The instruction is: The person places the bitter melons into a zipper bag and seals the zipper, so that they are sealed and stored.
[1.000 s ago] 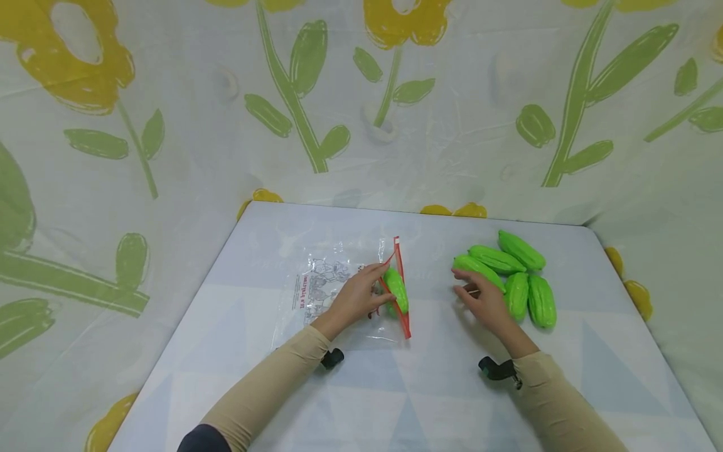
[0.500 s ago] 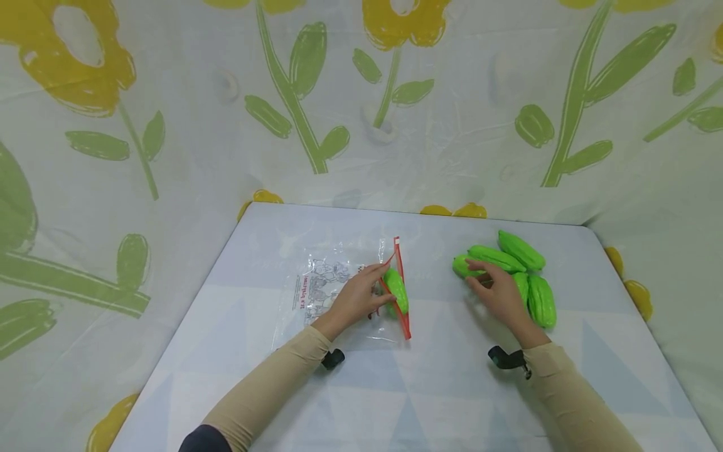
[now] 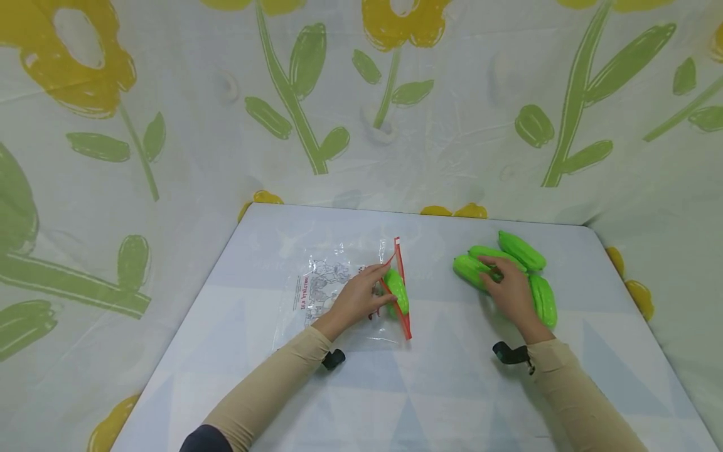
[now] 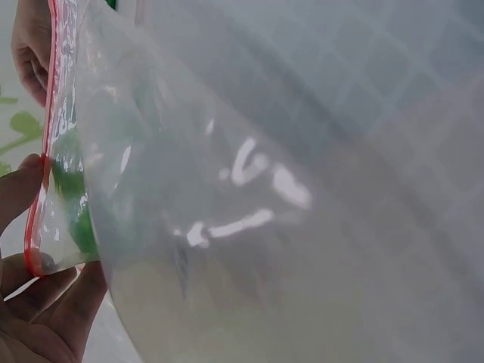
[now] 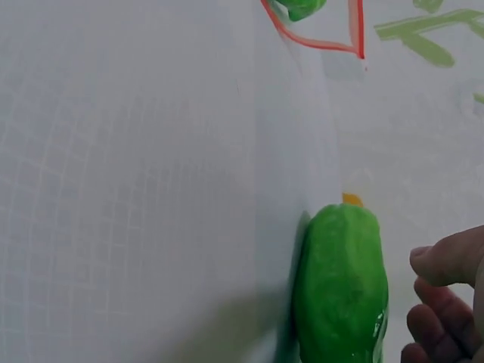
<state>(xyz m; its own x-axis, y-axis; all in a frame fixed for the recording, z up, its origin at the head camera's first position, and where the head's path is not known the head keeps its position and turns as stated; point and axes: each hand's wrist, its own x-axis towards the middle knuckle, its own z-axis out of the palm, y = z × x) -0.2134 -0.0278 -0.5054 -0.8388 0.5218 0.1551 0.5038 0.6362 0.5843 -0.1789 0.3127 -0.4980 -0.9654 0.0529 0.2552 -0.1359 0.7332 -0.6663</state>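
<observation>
In the head view, the left hand (image 3: 361,292) holds the bag (image 3: 322,295) by its red edge (image 3: 404,323), thumb and fingers spread so the mouth gapes. One gourd (image 3: 398,290) lies just inside that mouth; should the hold slacken, the edge could fold over, or the gourd could roll out, being so near the opening. The right hand (image 3: 513,292) is over the pile (image 3: 521,251), fingers curved; whether they touch anything there I cannot tell. The gourds lie close together, so a careless grasp might knock a neighbour away.

In the left wrist view, the fingers curl at the red edge. The bag looks thin and slick, and could slip from a light hold.

In the right wrist view, thumb and fingers stand apart, holding nothing, beside the near gourd (image 5: 340,283); a one-sided pinch might slide off its glossy skin.
</observation>
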